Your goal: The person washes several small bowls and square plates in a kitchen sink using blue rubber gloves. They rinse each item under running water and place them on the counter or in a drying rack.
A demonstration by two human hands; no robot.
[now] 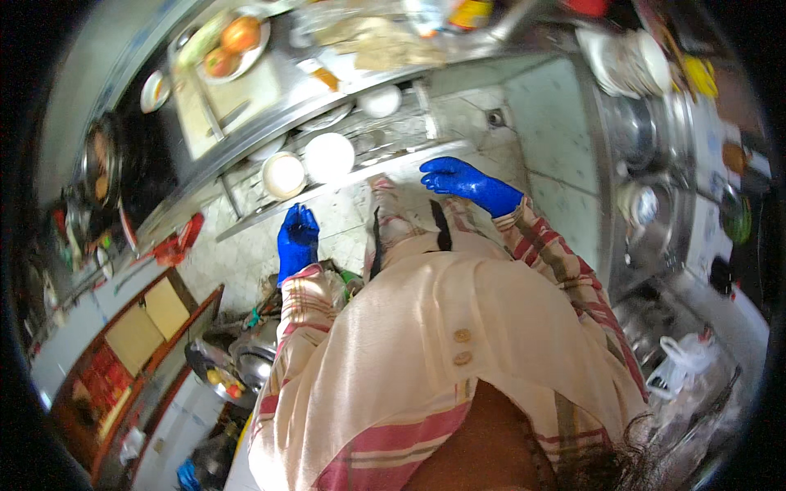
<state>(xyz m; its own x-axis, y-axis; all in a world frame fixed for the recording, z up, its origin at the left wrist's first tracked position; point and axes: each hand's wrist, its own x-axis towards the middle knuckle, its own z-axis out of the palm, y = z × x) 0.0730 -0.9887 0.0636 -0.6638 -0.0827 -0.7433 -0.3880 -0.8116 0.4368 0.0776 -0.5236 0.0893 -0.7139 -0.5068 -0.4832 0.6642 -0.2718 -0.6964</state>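
Both of my hands wear blue rubber gloves and hang in front of my body above the tiled floor. My left hand [298, 242] points forward, its fingers close together and slightly curled, just below a cream bowl [284, 175] on a pulled-out metal rack [408, 151]. My right hand [470, 184] is turned inward near the rack's right end, fingers bent, with nothing seen in it. Beside the bowl stands a white round dish [330, 158], bright with glare. A smaller white bowl [379, 101] lies farther back on the rack.
Above the rack, the counter holds a cutting board [256, 92] with a knife and a plate of round produce [241, 35]. Stacked white plates [651, 64] and a metal sink [651, 239] are at the right. An open wooden cabinet door [184, 344] and metal pots [253, 362] stand at the left.
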